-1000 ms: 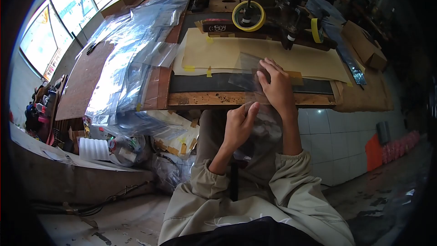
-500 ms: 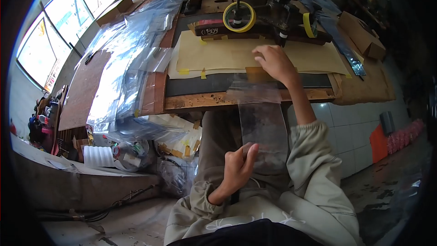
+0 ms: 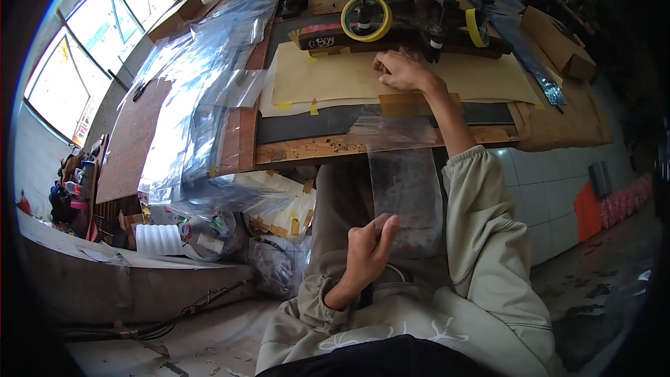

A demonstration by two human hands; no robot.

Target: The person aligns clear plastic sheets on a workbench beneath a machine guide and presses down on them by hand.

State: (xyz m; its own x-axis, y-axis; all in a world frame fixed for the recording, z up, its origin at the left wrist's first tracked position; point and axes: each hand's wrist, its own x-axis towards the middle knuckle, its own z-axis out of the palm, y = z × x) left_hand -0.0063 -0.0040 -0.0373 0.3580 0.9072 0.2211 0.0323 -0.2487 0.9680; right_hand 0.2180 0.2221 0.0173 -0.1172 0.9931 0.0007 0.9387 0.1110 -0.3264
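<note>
My left hand (image 3: 368,250) is closed in a pinch at the lower left edge of a clear plastic sheet (image 3: 405,188), which hangs over my lap from the table edge. My right hand (image 3: 405,71) has its fingers bent and pressed together over the tan paper sheet (image 3: 321,77), just below the dark machine bar (image 3: 405,43); what its fingertips hold, if anything, is too small to make out. A brown tape strip (image 3: 419,104) lies across the paper's front edge, below my right wrist.
Shiny plastic sheets (image 3: 192,91) cover the table's left side. Yellow tape rolls (image 3: 366,18) hang on the machine. A cardboard box (image 3: 558,42) stands at the right. The wooden table edge (image 3: 314,148) runs in front of my legs.
My right hand has moved away from the plastic sheet, up and slightly left over the paper. My left hand has dropped toward my lap, and the plastic now hangs spread out below the table edge.
</note>
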